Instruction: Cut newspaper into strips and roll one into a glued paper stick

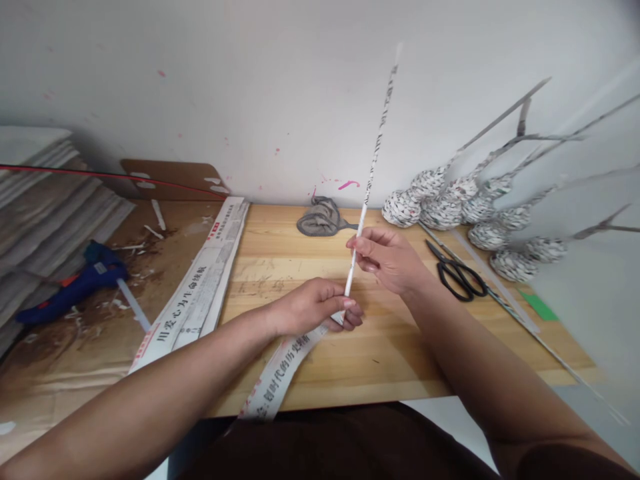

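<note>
A thin rolled newspaper tube (pixel 379 137) rises upright, leaning slightly right, between my two hands. My left hand (pixel 320 305) pinches its lower end, where the flat newspaper strip (pixel 280 377) runs out and hangs toward the table's front edge. Higher up, my right hand (pixel 383 257) closes its thumb and fingers around the white part of the tube. Printed characters show on the strip and on the tube's upper length. Black-handled scissors (pixel 461 279) lie to the right of my right hand.
Cut newspaper strips (pixel 193 280) lie stacked on the left. Beyond them are a blue glue gun (pixel 95 277) and stacked paper (pixel 45 187). A grey crumpled cloth (pixel 320 219) sits by the wall. Several woven paper gourd shapes (pixel 443 210) with long stems stand at the right.
</note>
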{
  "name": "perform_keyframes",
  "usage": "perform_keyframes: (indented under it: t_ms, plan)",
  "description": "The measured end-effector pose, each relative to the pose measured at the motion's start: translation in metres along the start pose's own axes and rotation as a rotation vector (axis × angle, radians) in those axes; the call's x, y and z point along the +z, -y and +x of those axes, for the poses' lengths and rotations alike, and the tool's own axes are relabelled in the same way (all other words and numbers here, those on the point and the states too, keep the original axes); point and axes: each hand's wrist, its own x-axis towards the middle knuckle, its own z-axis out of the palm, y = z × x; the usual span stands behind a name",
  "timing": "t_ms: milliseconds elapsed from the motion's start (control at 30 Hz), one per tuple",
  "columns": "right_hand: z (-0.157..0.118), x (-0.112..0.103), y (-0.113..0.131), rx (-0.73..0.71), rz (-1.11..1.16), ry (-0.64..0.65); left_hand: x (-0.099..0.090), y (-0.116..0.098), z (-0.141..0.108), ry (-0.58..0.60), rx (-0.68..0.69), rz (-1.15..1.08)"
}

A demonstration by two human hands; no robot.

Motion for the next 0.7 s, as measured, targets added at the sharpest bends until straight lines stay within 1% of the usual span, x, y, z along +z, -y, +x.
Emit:
perform_keyframes:
  t_ms: [67,100,233,267,367,400,433,533,567,700]
  plan:
    - [0.0002,0.0000,-0.0001,-0.025,0.046,-0.060,0.0000,0.0004,0.0002,0.003,-0.004,0.002]
    - [0.0003,-0.0001,-0.0001,-0.036,0.056,-0.061,-0.0002,0.0008,0.0004,0.001,-0.006,-0.001]
    - [0.0002,-0.0011,-0.0002,-0.019,-0.022,0.048,-0.0016,0.0035,0.0013,0.005,0.000,-0.021]
    - [0.0003,-0.0012,-0.0002,-0.009,-0.034,0.040,-0.0017,0.0043,0.0015,0.011,0.004,-0.029]
    - [0.0004,-0.0021,0.0001,-0.012,-0.005,-0.067,-0.0017,0.0061,0.0020,0.021,0.010,-0.062]
    - [0.0003,-0.0028,0.0003,-0.008,0.011,-0.070,-0.0016,0.0064,0.0019,0.019,0.010,-0.077]
    - [0.0002,-0.0036,0.0006,0.004,0.019,-0.042,-0.0016,0.0064,0.0017,0.016,0.010,-0.092]
    - [-0.0001,-0.0055,0.0006,0.057,0.011,0.101,-0.0018,0.0049,0.0005,0.006,0.008,-0.130]
    - [-0.0001,-0.0057,0.0003,0.065,0.009,0.111,-0.0019,0.0040,0.0000,0.004,0.004,-0.133]
    - [0.0011,-0.0051,-0.0018,0.056,0.044,0.001,-0.0022,0.0016,-0.0011,0.016,-0.023,-0.087]
